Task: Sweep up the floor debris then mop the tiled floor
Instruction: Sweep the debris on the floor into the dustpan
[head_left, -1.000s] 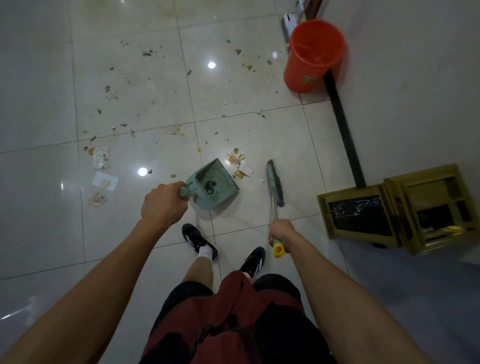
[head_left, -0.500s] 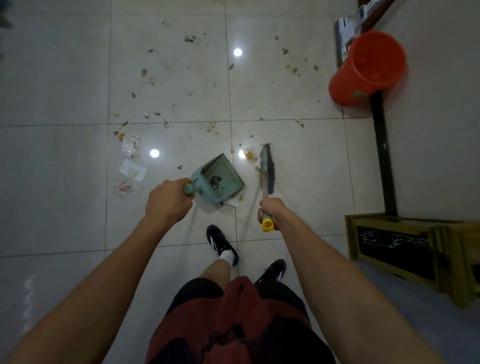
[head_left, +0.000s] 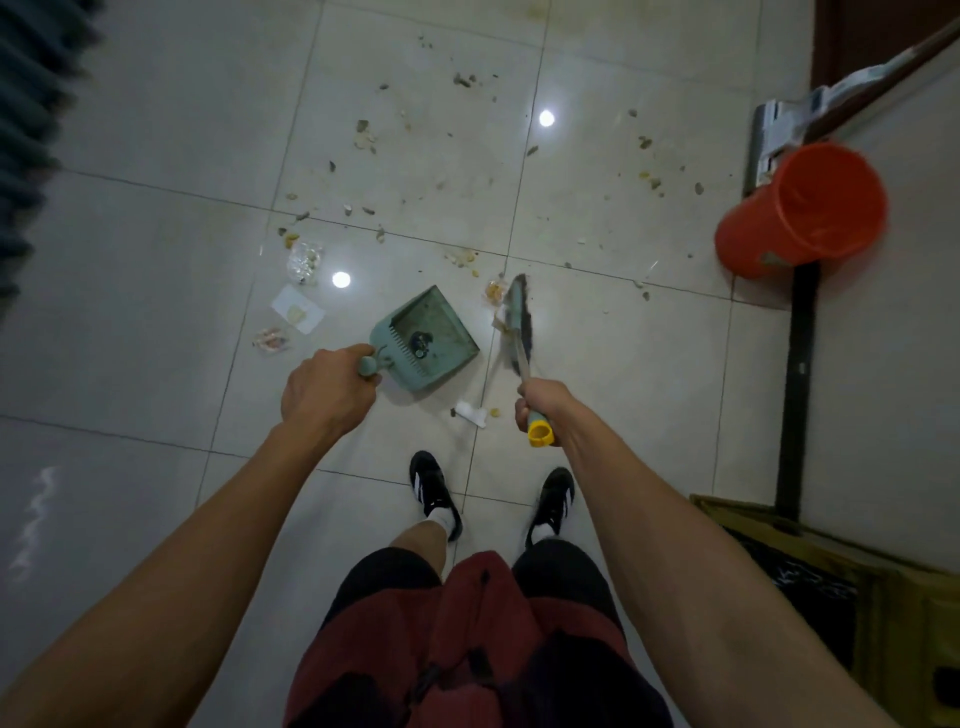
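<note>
A: Grip? Debris?
B: Left hand (head_left: 327, 389) fingers curl round the dustpan (head_left: 428, 338) handle; right hand (head_left: 540, 408) fingers wrap the hand broom (head_left: 519, 322). Debris (head_left: 462, 257) lies scattered beyond both.
A: Risk?
B: A brisk stroke may flick crumbs past the pan's lip.

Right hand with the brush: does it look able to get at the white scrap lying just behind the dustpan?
Probably yes. The white scrap lies on bare tile just left of the right hand, with nothing between them. The brush points away from it, though, so it would have to swing back first.
</note>
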